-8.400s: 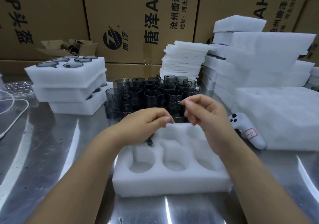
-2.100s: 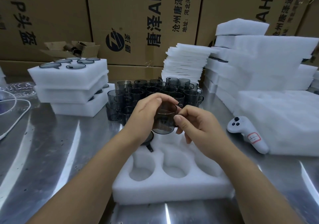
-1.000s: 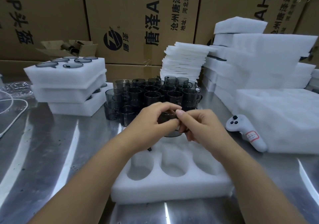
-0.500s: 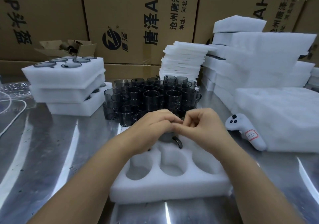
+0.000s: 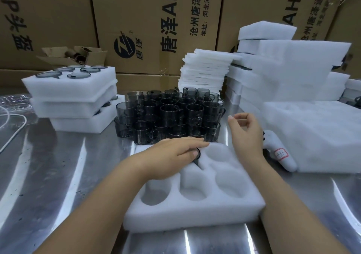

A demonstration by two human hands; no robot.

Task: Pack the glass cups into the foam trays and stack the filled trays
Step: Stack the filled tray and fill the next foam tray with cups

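Cartons (image 5: 156, 19) at the back read 唐泽 AH4 — 沧州唐泽. Foam tray (image 5: 195, 214) sits toward the bench's (image 5: 58, 175) near edge. Left hand (image 5: 172, 156) is flat, pressing a glass cup (image 5: 198, 154) into the tray's back row, handle pointing right — right hand (image 5: 247, 134) hovers loosely curled, empty.

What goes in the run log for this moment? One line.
left hand: presses cup into tray | right hand: in air, empty | front pockets: empty
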